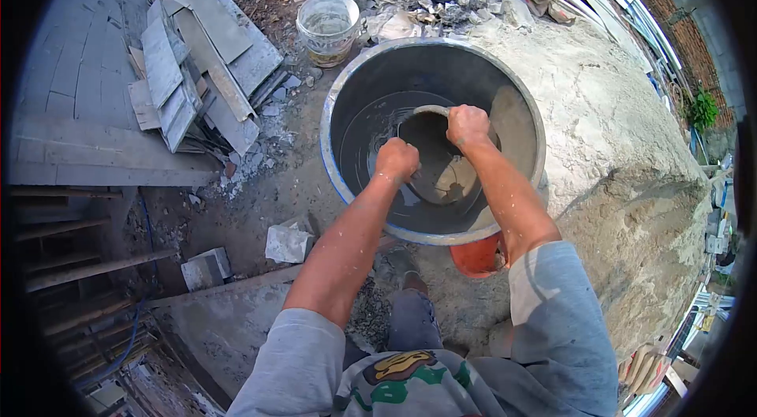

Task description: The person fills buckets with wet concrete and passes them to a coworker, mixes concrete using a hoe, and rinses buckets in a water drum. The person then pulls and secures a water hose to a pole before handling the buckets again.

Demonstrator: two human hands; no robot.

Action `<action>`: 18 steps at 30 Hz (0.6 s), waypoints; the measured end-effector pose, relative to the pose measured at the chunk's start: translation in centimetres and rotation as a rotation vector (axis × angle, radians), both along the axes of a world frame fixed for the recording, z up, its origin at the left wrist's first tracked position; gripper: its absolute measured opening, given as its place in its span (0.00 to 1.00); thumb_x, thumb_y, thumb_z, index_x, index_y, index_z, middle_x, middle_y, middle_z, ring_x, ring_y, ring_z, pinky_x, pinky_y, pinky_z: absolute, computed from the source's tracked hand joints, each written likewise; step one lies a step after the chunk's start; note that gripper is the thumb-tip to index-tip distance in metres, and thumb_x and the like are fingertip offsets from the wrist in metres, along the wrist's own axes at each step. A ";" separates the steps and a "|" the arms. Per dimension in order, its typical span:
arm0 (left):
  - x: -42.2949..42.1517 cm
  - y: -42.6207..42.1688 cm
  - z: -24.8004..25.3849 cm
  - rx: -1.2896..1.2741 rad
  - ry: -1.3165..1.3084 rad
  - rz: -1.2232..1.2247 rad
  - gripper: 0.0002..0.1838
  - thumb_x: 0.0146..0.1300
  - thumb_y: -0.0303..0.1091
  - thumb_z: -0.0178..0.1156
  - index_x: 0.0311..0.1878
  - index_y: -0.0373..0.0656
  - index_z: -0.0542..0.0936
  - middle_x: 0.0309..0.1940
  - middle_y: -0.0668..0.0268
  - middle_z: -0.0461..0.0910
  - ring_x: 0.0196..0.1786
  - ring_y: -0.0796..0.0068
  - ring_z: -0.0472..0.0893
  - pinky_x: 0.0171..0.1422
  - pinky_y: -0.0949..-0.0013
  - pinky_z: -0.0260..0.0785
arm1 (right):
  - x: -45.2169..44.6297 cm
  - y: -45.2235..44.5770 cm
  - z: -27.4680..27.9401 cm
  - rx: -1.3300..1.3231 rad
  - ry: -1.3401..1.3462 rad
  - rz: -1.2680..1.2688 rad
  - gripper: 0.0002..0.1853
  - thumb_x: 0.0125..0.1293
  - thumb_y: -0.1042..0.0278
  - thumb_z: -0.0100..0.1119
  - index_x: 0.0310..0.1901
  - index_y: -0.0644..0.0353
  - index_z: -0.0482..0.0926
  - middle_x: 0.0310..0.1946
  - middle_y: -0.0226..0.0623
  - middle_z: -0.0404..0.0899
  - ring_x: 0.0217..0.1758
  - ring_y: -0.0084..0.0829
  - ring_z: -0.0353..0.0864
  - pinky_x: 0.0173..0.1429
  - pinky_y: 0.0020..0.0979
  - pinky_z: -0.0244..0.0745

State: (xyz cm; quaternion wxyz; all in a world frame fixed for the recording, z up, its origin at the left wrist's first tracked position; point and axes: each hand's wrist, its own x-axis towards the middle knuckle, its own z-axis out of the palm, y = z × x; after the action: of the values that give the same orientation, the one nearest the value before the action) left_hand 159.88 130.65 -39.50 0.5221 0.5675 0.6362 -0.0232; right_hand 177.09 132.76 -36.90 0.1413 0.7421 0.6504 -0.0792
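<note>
A large round dark tub (335, 168) stands in front of me with grey, cloudy water (359, 141) in it. Inside the tub, a dark bucket (426, 129) is tilted with its mouth towards me. My right hand (467, 124) is closed over the bucket's far right rim. On the near left side, my left hand (397, 158) is closed in a fist at the bucket's edge; whether it grips the rim or the handle I cannot tell. A light patch shows in the bucket's lower part.
A white bucket (327, 26) stands behind the tub on the left. An orange bucket (477, 256) is partly hidden below it. To the right rises a big sand heap (615, 133). Broken boards (205, 38) and concrete blocks (289, 243) lie on the left.
</note>
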 end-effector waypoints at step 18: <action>4.9 4.4 -12.0 -0.093 0.254 0.265 0.12 0.51 0.36 0.62 0.40 0.49 0.84 0.45 0.61 0.82 0.53 0.62 0.80 0.53 0.62 0.71 | 0.2 -0.7 -24.2 -0.144 0.275 -0.422 0.26 0.49 0.48 0.64 0.40 0.65 0.82 0.41 0.50 0.81 0.46 0.48 0.82 0.51 0.43 0.76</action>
State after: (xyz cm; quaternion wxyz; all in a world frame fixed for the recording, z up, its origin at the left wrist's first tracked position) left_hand 164.81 135.09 -51.50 0.4616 0.4464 0.7646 -0.0552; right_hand 177.31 132.07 -61.08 0.0846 0.8316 0.4869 -0.2533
